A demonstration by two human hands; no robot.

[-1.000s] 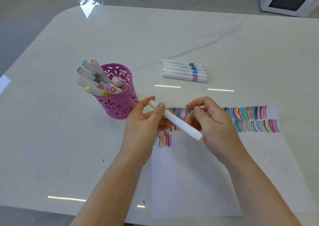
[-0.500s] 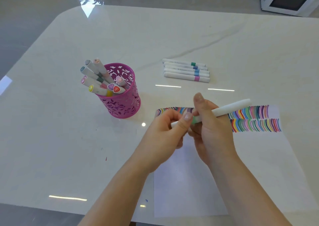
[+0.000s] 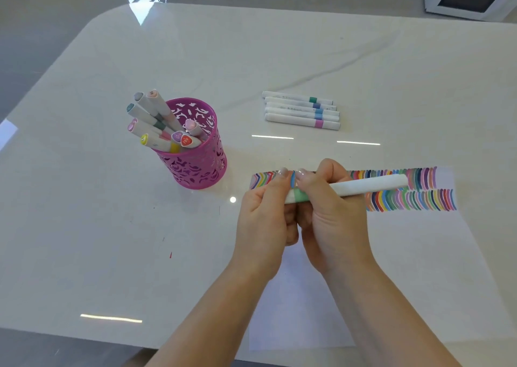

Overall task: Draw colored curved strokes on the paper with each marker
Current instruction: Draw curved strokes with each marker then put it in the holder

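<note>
— What's over on the left?

— A pink cup full of markers, standing on the white worktop, well apart from the paper.

— And the hands?

— Both are over the near-left part of the paper. The left hand is pinched round the cap end of a white marker; the right hand is wrapped round its barrel, just beside a green band. I can't tell whether the cap is on or off.

— Further right?

— The marker's tail lies across two rows of coloured curved strokes. Behind, five capped markers lie side by side.
</note>
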